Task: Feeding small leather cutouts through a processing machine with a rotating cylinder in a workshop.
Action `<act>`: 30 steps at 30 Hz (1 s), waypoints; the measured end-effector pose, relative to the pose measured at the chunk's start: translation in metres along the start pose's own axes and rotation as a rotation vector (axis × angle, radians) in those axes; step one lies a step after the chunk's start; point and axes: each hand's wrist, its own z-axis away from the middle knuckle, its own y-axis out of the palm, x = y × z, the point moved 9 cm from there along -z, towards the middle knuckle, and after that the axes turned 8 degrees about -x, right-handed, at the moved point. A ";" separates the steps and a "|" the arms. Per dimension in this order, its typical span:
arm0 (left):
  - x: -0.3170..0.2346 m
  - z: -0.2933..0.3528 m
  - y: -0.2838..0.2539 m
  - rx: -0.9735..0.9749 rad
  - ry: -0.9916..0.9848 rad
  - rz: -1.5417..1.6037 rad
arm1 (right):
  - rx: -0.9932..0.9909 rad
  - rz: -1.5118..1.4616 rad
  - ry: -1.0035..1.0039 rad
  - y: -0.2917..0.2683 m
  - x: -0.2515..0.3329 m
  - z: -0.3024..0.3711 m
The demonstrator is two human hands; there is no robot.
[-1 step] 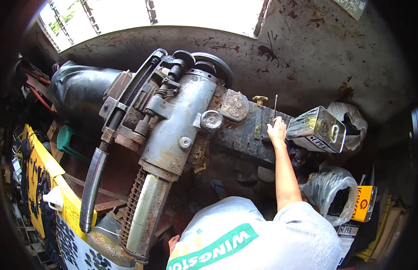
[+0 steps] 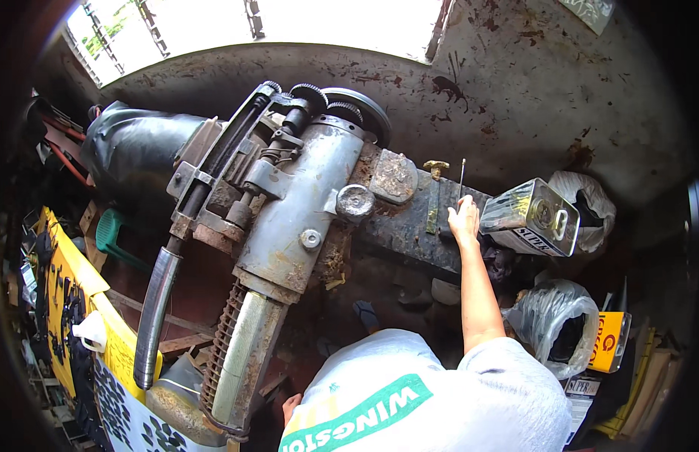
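While the right arm is stretched forward over the dark bench point(image 2: 406, 224), the right hand point(image 2: 464, 219) is at the bench's far end, its fingers pointing away from the body. Finger spread is too small to judge, and whether the hand grips anything cannot be told. A thin rod point(image 2: 462, 178) extends just beyond the fingertips; its near end meets the fingers or passes behind them.

Immediately right of the hand stands a rectangular metal can point(image 2: 524, 215), its top fitted with a pale handle and a round cap; contact between hand and can cannot be confirmed. Just left of the hand lies a narrow greenish strip point(image 2: 432, 209), with a brown knobbed fitting point(image 2: 436, 167) at its far end.

Farther left of the hand is a large grey machine cylinder point(image 2: 300, 203), carrying a round knob point(image 2: 354, 202) on the side facing the hand. To the right of the hand and nearer the body sits a clear plastic bag point(image 2: 541, 316), with a yellow container point(image 2: 609, 341) beside it.

The left hand point(image 2: 291, 407) is low beside the torso, partly hidden by the shirt point(image 2: 470, 392); its grip cannot be determined.
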 end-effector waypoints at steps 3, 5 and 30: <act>-0.003 0.018 -0.003 -0.041 0.019 -0.025 | 0.063 -0.042 0.058 0.018 -0.002 0.001; 0.008 0.028 -0.009 -0.050 0.018 -0.010 | 0.077 -0.094 0.030 0.038 0.001 0.000; -0.079 0.088 -0.043 -0.652 0.234 -0.020 | -0.195 -0.247 0.033 0.015 -0.046 -0.061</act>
